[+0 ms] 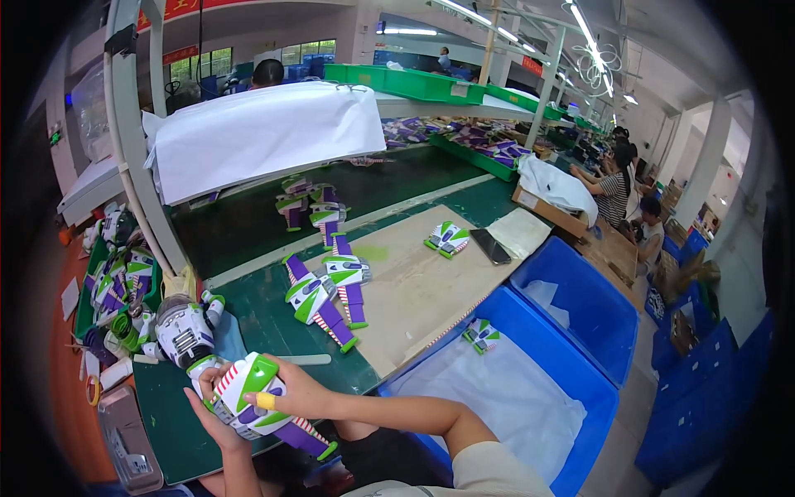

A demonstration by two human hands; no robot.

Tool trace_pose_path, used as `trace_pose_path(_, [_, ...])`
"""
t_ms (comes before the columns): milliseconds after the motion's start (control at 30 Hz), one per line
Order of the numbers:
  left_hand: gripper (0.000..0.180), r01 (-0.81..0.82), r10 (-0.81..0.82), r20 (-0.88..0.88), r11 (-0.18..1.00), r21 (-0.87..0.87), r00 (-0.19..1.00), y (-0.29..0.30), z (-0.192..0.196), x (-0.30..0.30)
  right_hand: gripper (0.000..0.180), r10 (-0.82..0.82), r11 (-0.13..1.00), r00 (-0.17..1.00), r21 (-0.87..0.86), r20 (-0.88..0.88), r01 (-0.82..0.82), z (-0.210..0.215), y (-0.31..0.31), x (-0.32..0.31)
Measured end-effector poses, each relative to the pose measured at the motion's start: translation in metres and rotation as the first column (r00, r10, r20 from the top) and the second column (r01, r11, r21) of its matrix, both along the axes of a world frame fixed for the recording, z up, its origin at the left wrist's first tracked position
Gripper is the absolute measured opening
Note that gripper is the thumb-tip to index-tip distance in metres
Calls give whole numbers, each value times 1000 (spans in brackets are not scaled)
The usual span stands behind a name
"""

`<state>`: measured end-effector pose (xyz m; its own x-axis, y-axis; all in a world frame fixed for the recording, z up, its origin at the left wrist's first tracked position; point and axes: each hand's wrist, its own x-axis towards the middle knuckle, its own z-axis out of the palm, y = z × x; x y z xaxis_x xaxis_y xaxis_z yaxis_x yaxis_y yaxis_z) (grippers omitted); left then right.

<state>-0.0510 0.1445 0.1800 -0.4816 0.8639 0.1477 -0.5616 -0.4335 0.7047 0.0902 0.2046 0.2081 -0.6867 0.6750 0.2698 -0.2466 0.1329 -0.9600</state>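
Observation:
Both my hands are closed around a white, green and purple toy wing pack (pixel 245 383), with one purple wing sticking out toward my lap. My left hand (pixel 217 421) supports it from the left and below. Across its top lies my right hand (pixel 302 393), the thumb wrapped in yellow tape. Just beyond my left hand is a white toy space figure (pixel 184 331) on the green table. Wing packs with spread purple wings (pixel 313 300) lie partly on a beige board (pixel 406 286). A folded wing pack (pixel 448 239) sits farther right on that board.
To the right stand a near blue bin (pixel 600 427), with white sheeting and one wing pack inside, and another blue bin (pixel 580 311). A phone (pixel 491 246) lies by the board's far corner. Toy parts fill a green crate (pixel 153 290) at left. Co-workers sit farther right.

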Motion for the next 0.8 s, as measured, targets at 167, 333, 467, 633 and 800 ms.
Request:
trace_pose_path(167, [48,266,-268,-68,964,-28,961,-23,-18,11,39,-244,969,954,-88,-174,232,-7,3,-2])
trace_pose_path(333, [24,310,-413,-300,889,-336,860,-33,-14,21,49,-562,700,826,507,-42,502,23,-2,0])
trace_pose_path(467, [21,161,-249,-358,953,-258,900,-40,1,18,26,455,720,796,692,-400,-63,83,-40,43])
trace_pose_path(633, [30,265,-334,-254,925,-271,908,-47,-16,15,24,733,619,482,766,-481,-176,119,-54,25])
trace_pose_path(800, [26,270,-343,-210,911,-312,916,-52,-18,14,24,832,535,353,788,-429,-305,118,-37,17])
